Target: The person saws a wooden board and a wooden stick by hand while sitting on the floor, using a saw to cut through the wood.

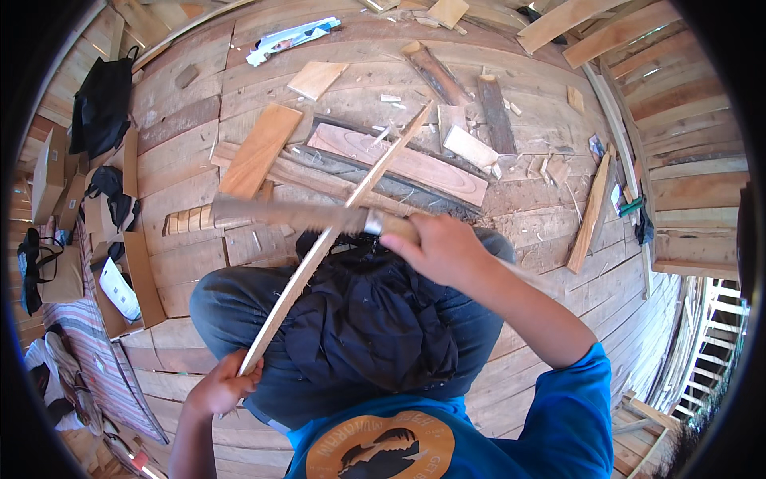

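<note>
My left hand [225, 385] is closed round the near end of a long, narrow wooden strip [297, 281]. The strip slants away from me over my lap, and its far end lies above a plank [415, 169] set between dark-edged timbers. In my right hand [435, 243] is a machete [275, 214], held by its wooden handle with the fingers wrapped round. Its long, dull blade, slightly blurred, points left and crosses over the strip near my knees. Whether the edge touches the wood, I cannot tell. A dark cloth [359, 319] lies bunched on my lap beneath both.
Loose boards [262, 152], bark-covered pieces [496, 113] and chips lie on the plank floor ahead. Cardboard boxes [142, 275] and a black bag [104, 104] stand at the left. A narrow board [592, 211] rests at the right, near the wooden wall [694, 160].
</note>
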A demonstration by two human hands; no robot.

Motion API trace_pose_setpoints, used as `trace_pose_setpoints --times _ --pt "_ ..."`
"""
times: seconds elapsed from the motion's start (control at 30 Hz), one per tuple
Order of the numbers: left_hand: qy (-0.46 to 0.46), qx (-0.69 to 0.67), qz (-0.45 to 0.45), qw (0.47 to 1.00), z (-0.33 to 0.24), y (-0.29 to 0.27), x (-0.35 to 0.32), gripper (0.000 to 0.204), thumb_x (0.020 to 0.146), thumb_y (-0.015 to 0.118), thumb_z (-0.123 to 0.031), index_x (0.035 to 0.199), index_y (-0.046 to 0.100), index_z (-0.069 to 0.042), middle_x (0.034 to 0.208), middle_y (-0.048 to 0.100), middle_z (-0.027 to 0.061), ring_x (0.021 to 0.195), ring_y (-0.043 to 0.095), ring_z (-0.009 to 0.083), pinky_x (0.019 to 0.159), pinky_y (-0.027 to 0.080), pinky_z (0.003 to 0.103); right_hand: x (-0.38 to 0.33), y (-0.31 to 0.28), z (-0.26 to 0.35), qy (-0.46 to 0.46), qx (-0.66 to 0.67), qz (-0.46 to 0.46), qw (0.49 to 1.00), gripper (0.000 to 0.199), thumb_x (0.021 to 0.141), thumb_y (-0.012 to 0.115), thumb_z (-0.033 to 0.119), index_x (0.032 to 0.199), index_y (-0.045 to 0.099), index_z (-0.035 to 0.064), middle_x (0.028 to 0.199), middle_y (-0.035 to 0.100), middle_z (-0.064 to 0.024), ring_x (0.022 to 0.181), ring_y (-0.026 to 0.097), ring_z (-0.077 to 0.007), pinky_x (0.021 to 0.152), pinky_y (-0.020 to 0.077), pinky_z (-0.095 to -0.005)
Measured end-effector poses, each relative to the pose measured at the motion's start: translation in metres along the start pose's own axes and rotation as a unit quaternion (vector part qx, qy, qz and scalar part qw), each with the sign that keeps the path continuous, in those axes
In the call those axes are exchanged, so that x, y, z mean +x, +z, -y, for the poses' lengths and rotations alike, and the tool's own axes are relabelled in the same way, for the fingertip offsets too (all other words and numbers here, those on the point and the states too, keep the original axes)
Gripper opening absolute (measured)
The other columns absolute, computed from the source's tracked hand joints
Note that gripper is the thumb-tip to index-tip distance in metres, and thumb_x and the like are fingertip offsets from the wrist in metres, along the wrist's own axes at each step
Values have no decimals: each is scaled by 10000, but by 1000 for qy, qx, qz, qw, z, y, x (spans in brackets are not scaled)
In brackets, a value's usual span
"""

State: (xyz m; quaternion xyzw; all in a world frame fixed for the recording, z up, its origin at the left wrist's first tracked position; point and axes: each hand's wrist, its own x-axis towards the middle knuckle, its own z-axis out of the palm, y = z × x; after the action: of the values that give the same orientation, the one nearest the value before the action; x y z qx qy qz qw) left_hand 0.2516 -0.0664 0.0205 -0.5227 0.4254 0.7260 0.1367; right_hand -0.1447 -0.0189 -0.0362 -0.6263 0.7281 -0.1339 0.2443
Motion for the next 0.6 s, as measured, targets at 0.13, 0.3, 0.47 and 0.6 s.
trace_pose_setpoints --times 0.13,0.3,0.47,0.6 --pt "14 24 -8 1000 8 -2 -1 314 700 556 -45 1008 534 15 768 512 17 647 476 120 549 401 259 18 -25 -43 3 -201 -162 966 631 873 565 630 825 648 6 682 653 -215 617 662 -389 573 544 -473" --pt "36 38 28 998 2 -7 3 331 681 555 -30 1007 532 20 761 506 21 666 477 129 592 417 272 5 -76 -88 211 -178 -130 952 737 885 505 669 844 666 -49 833 656 -310 713 673 -423 635 528 -514" --pt "1 6 25 1000 2 -7 1 366 608 547 -38 970 518 3 781 476 21 659 434 109 561 353 235 22 -65 -91 298 95 25 950 710 905 418 728 688 538 63 601 539 -108 451 495 -228 404 382 -346" --pt "21 11 20 1000 0 -4 1 327 681 557 -29 1003 526 18 782 490 21 695 464 126 615 404 262 11 -54 -52 320 429 239 810 669 902 340 777 644 367 160 542 295 57 442 266 -71 383 218 -242"
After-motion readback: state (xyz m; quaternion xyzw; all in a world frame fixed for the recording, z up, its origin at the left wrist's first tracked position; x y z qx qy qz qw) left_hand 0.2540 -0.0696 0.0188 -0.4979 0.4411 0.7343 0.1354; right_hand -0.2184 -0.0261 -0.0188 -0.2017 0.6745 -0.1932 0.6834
